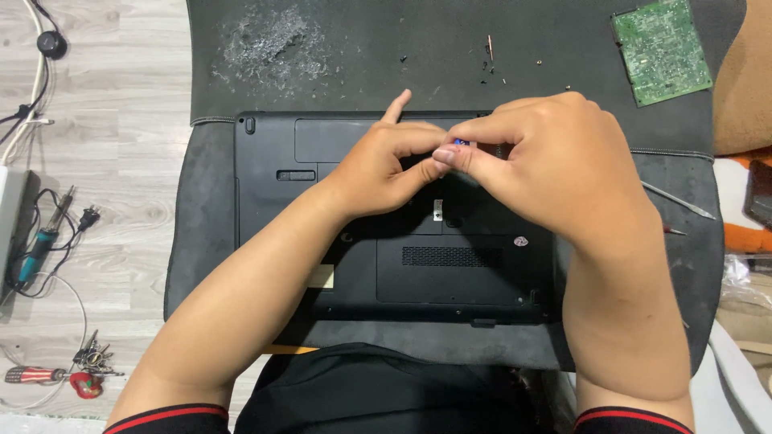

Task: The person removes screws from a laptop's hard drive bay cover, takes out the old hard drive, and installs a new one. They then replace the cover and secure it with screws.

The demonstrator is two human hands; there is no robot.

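A small blue part is pinched between the fingertips of both hands just above the upturned black laptop, near the middle of its far edge. It is too small to name, and the fingers cover most of it. The right hand closes thumb and forefinger on it from the right; the left hand meets it from the left with thumb and curled fingers, its index finger sticking up free. Holding it from both sides likely steadies so tiny a piece.

The laptop lies bottom-up on a dark grey mat, its near edge close to the person, so its underside panels and vent grille face upward. Loose black screws sit on the mat beyond the far edge, apart from a patch of pale shavings toward the far left corner. A green circuit board rests at the far right corner. A thin metal tool lies by the right edge. On the floor left of the mat lie a soldering iron and keys.
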